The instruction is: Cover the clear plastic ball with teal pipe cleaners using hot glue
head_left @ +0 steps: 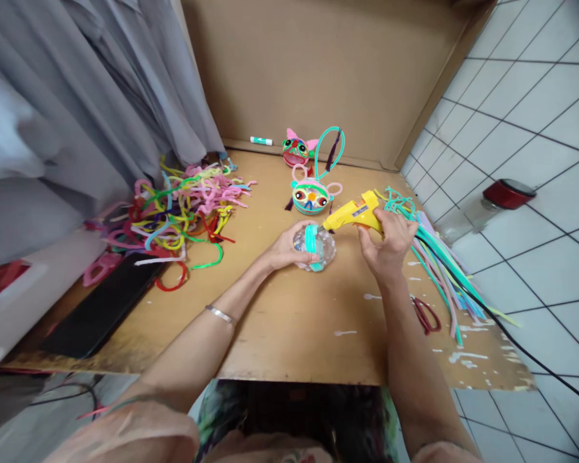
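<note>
In the head view, my left hand [292, 249] grips a clear, rounded plastic piece [326, 249] above the middle of the table. Strips of turquoise pipe cleaner [311, 239] run across its face. My right hand [388, 239] is wrapped round a yellow hot glue gun [354, 213], whose nozzle points left at the upper edge of the turquoise strips. Whether the tip touches them I cannot tell. Just behind stands a decorated animal-face figure [311, 196] with pink loop ears and a tall turquoise loop.
A second face figure [296, 149] and a glue stick [261, 141] are at the back. Loose pipe cleaners [193, 199] pile up left, near a black flat object [106, 308]. Right are straight pipe cleaners [451, 276], red-handled scissors [425, 315], a black cord [521, 347] and a red-lidded jar [487, 206].
</note>
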Motion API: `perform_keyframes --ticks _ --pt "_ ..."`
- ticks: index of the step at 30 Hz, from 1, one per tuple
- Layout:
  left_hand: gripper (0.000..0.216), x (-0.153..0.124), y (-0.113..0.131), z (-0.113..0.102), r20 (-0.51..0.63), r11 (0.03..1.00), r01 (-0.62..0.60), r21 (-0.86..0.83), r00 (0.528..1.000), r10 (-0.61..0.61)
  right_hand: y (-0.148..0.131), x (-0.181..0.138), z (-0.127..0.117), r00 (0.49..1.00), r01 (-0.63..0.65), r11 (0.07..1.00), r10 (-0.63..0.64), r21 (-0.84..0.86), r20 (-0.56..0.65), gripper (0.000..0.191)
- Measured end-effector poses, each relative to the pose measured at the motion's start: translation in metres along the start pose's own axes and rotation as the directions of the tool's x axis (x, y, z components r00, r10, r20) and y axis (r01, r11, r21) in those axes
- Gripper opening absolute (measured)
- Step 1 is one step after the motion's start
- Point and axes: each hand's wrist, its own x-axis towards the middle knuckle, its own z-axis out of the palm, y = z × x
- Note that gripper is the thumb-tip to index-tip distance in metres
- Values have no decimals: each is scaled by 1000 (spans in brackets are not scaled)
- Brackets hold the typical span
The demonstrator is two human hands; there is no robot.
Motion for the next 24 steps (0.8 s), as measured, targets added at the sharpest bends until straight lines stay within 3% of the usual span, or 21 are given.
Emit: perform_keyframes --ticks 24 --pt "86 3 -4 -1 2 999 -27 17 1000 27 0 0 -1 1000 4 1000 -4 15 26 30"
